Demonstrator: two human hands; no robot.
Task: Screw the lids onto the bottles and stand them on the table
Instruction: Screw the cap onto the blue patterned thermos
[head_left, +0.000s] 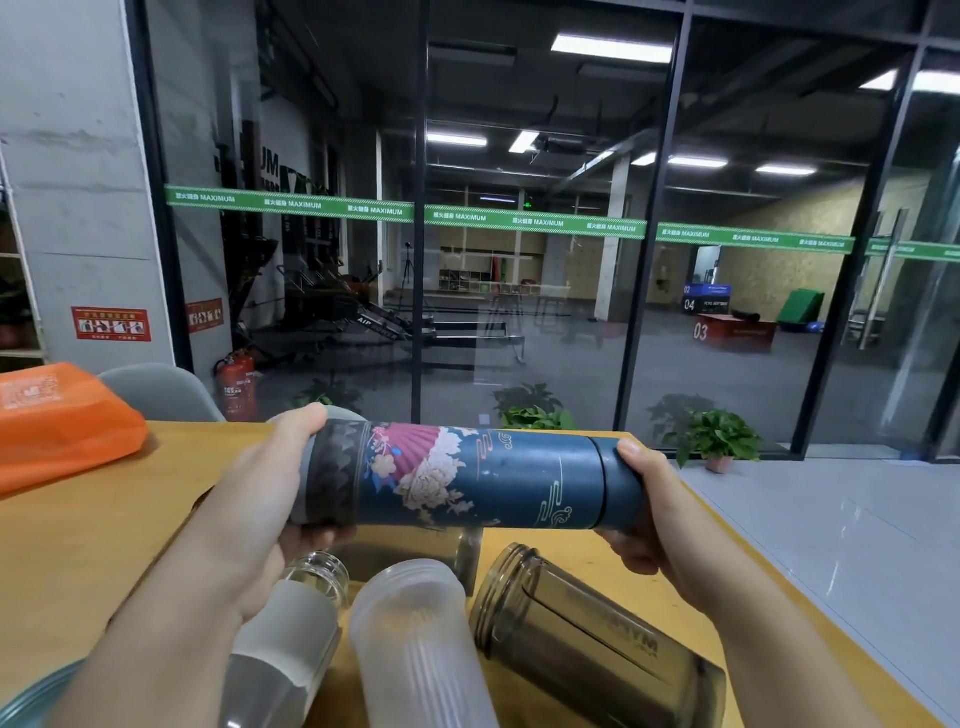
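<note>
Both hands hold one bottle level in the air above the table: the left hand wraps its fingers and thumb round the base end of the blue flowered flask, while the right hand curls round the dark blue lid at the other end. A thin seam shows between lid and body, so the lid is seated on the neck, though whether it is fully tight I cannot tell; my judgement is that this is the screwing step, close to its end, with the standing-up not yet done. Under the flask, lying on their sides on the wooden table, are bottles with no lids on: a frosted white bottle in the middle, a smoky grey bottle with bare threads to its right, a clear glass bottle partly behind the left forearm, and one more greyish bottle mostly hidden by the flask. No bottle stands upright in view, so most of the task seems left. Their lids are nowhere to be seen. The lower ends of the lying bottles are cut off by the frame edge. An orange bag rests at the far left of the table.
</note>
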